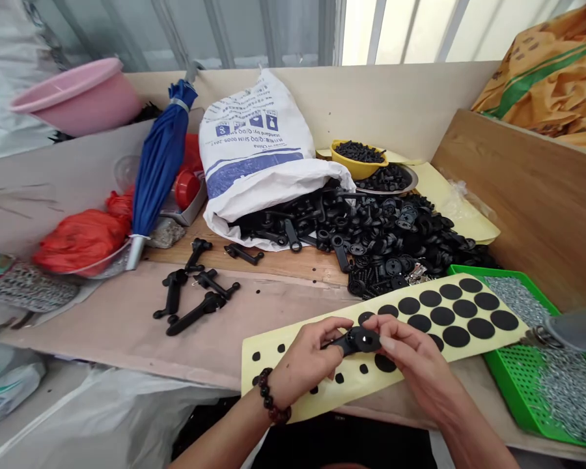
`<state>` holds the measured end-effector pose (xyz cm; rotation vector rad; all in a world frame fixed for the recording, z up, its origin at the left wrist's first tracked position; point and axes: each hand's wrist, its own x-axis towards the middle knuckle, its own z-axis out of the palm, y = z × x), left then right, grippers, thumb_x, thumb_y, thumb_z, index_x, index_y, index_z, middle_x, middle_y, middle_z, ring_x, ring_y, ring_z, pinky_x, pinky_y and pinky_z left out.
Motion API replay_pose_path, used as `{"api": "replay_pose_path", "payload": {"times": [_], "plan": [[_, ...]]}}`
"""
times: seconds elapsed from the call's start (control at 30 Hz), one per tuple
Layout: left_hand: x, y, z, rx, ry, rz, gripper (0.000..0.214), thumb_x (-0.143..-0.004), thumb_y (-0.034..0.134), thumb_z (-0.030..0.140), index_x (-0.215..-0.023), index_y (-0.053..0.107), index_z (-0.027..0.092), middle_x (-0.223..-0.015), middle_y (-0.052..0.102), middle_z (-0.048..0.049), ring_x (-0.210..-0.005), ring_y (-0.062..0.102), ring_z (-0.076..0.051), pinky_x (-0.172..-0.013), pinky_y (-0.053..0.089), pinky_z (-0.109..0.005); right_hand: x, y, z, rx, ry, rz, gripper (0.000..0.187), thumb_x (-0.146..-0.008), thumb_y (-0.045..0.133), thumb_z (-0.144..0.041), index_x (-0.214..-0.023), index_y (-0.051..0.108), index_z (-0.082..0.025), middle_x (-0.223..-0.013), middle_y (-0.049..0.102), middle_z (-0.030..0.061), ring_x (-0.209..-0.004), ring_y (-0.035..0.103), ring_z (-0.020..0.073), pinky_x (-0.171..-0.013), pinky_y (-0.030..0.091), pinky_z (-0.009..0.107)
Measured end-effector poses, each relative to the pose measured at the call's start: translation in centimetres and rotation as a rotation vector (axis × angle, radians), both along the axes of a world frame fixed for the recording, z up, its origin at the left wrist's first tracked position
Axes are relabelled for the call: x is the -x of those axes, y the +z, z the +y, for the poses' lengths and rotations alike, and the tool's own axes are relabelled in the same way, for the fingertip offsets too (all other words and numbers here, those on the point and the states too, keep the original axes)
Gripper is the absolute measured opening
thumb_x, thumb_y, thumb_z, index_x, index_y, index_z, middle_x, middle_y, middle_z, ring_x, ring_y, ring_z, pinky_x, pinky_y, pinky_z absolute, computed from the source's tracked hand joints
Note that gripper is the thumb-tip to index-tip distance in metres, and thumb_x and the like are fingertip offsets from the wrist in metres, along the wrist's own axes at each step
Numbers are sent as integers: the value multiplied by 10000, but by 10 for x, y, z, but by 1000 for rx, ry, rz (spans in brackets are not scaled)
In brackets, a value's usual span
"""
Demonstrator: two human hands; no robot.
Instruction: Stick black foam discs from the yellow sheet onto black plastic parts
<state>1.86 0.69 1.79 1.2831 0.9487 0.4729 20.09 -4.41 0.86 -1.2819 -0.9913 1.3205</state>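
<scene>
My left hand [305, 355], with a bead bracelet on its wrist, is closed around the arm of a black plastic crank handle [359, 339]. The handle's round end points to the right, with a small bright spot at its centre. Fingers of my right hand [413, 352] pinch that round end at its edge. Both hands are over a pale yellow sheet [342, 391] of black stickers, large discs [456, 336] on the right and small dots on the left. Several similar crank handles [195, 314] lie on the table to the left.
Behind are a white sack [258, 130] spilling handles, a heap of black round parts [400, 228] and a yellow bowl [354, 166] of small black pieces. A green tray [517, 391] of screws sits right, under a grey tool's tip [537, 335]. A blue umbrella [159, 156] leans left.
</scene>
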Motion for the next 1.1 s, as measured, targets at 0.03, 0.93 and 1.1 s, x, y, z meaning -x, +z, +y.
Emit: {"api": "replay_pose_path", "payload": {"times": [0.03,0.93,1.1], "plan": [[0,-1,-1,-6,-7,16,467,-666,482,131,-1123,579,138,-745,585,-5,-438,436,-46,-413,340,-158,0,-1,0,7,4,5,216,-737,634,-344,-617,538,-193,-1000,632,73,-904,546,245,-709,424,317],[6,5,-9,-324,-51,201,486,-703,462,112,-1155,629,176,-816,684,-10,-679,569,-149,-617,423,-214,4,-12,-1,39,15,-3,184,-729,636,-304,-620,541,-190,-925,612,51,-859,533,209,-707,412,288],[6,8,-10,-340,-32,212,412,-753,496,157,-1139,637,169,-828,687,-13,-693,588,-150,-653,441,-219,6,-11,-2,27,8,-17,195,-728,637,-315,-614,544,-187,-907,621,54,-845,538,213,-703,414,293]]}}
